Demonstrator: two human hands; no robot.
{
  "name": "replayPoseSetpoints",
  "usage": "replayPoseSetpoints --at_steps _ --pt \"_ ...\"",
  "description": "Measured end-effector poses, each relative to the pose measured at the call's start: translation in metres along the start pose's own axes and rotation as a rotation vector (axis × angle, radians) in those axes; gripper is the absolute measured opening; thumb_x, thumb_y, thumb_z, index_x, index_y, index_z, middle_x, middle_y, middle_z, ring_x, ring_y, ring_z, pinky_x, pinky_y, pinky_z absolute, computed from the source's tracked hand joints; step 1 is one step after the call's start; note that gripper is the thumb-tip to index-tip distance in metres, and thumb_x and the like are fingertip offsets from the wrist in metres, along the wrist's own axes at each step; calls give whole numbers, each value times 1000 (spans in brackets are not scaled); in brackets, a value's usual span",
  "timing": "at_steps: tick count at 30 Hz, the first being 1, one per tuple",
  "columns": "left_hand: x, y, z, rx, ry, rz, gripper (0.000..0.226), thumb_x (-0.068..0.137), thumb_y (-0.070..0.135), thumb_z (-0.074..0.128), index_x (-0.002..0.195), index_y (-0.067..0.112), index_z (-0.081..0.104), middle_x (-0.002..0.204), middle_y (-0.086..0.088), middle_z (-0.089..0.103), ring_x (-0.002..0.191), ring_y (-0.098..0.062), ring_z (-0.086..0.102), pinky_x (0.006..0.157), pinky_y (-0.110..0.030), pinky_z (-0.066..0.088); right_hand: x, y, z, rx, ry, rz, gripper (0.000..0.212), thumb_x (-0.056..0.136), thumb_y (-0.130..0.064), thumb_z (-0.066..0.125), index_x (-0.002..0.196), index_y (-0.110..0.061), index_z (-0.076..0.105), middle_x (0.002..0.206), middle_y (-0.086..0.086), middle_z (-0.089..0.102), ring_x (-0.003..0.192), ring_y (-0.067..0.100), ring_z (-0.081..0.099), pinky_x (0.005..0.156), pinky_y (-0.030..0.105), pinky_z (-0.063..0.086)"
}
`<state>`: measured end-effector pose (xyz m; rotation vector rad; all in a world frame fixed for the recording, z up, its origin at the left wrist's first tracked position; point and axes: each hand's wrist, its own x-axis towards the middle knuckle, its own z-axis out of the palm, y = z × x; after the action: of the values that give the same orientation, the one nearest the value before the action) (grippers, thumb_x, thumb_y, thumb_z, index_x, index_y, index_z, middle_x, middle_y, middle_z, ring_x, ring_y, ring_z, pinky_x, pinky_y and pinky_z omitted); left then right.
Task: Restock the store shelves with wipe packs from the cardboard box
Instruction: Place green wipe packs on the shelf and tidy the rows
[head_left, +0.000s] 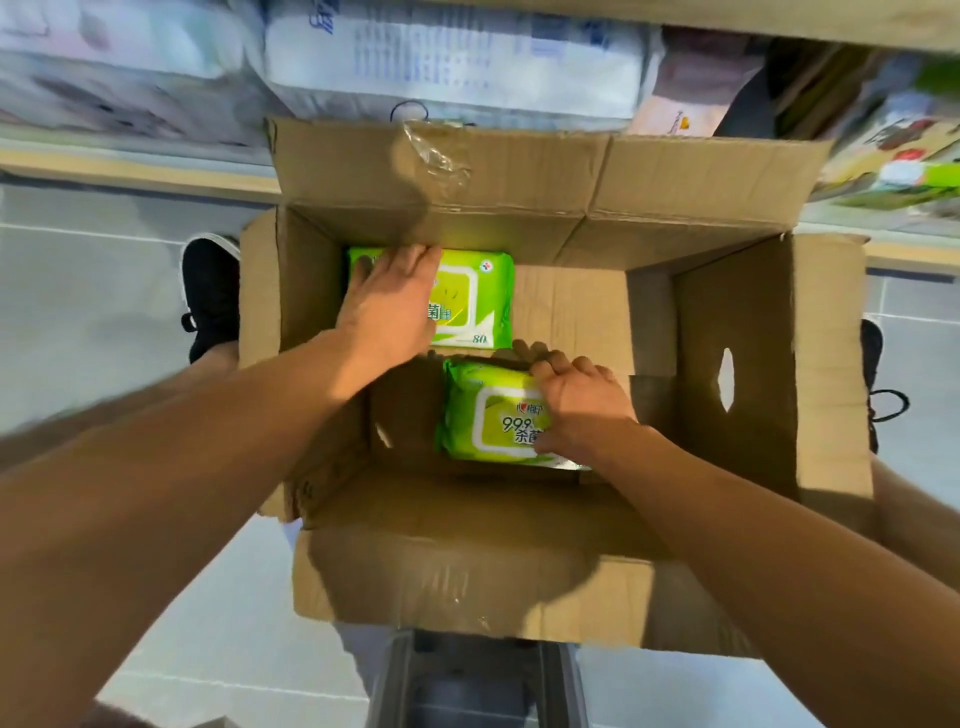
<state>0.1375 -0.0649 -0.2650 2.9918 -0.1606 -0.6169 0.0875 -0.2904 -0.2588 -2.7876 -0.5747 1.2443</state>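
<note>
From the head view I see the open brown cardboard box (519, 571) on the floor before the store shelves (130, 166). Only two packs are visible inside. My left hand (389, 306) lies on the far green plastic wipe pack (478, 296); I cannot tell if its fingers curl. My right hand (582, 405) has its fingers curled over the near green wipe pack (483, 415). I judge the box nearly emptied; these two remain to shelve.
</note>
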Motion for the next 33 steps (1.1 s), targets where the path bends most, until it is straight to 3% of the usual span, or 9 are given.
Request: replayPoseSetpoints --at_steps 6,10,13,16,19,22,26,30,33 --pt "11 2 -8 74 -87 -43 85 62 42 82 134 18 43 131 -8 39 119 -34 36 100 -51 31 -27 -11 38 -101 194 -115 92 42 -44 92 115 -12 46 117 10 51 101 32 53 86 44 47" --pt "-3 2 -5 112 -14 59 85 52 44 86 121 14 47 122 -14 44 112 -37 42 99 -50 32 -8 -5 26 48 64 -76 110 61 -47 82 147 -20 19 151 6 29 132 31 37 111 45 31" --pt "-19 -3 7 -26 4 167 76 57 44 81 117 12 48 118 -12 44 109 -36 46 96 -45 37 8 -6 16 8 -10 -52 116 63 -46 81 152 -25 9 152 7 31 129 33 35 106 44 31" --pt "-17 -5 9 -144 -55 104 82 54 47 82 119 14 44 127 -8 40 113 -35 45 93 -43 41 11 -7 19 -50 -85 -40 113 59 -49 82 150 -26 18 142 8 40 125 31 34 104 44 30" --pt "-5 -3 6 -94 -175 23 112 48 54 83 141 24 27 148 -5 31 126 -36 38 100 -47 32 12 -7 23 -54 -108 -13 101 56 -52 82 140 -25 33 136 7 45 123 30 34 101 41 30" --pt "4 1 3 15 -255 -20 116 45 60 81 142 23 29 138 -5 46 125 -33 39 98 -47 32 16 -7 19 -44 -138 -2 96 51 -54 84 131 -22 40 129 6 49 119 29 38 95 40 32" --pt "-7 -1 2 -92 -215 -61 99 43 54 82 126 18 41 123 -7 52 116 -32 51 95 -48 38 9 -11 18 -65 -101 -60 94 48 -54 86 126 -20 44 128 4 44 122 28 34 102 41 29" --pt "-26 6 -19 -204 -128 -119 103 44 51 86 130 21 39 125 -8 50 117 -32 50 94 -46 41 -13 -11 15 14 -70 -46 88 57 -46 85 126 -16 38 133 7 48 121 31 47 99 38 38" --pt "-45 9 -52 -296 -39 -140 106 45 51 86 133 20 37 125 -7 49 118 -30 49 95 -47 42 -39 -15 2 27 55 28 90 63 -49 78 134 -17 34 134 7 48 121 31 47 101 40 36"
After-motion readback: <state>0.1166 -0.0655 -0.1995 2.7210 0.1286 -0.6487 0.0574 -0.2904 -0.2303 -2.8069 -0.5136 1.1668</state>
